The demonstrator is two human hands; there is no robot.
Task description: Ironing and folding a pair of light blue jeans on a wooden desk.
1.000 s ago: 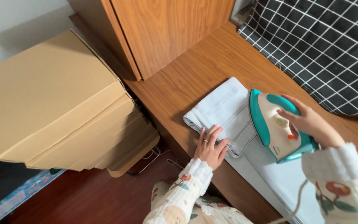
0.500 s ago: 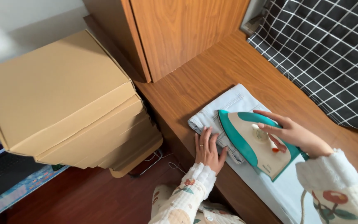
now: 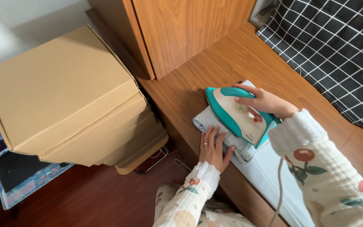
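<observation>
Pressing flat, the left hand [image 3: 213, 148] spreads its fingers on the near edge of the folded pale denim [image 3: 215, 125] at the wooden desk's [image 3: 227, 63] edge. Just right of it, the right hand [image 3: 263, 102] grips the teal iron's [image 3: 237, 114] handle, its long axis pointing away and leftward over the cloth.

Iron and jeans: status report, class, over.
Right hand gripping teal iron, flat on folded pale jeans. Left hand pressing jeans' near edge, fingers close to the iron. Cord trailing down.
</observation>
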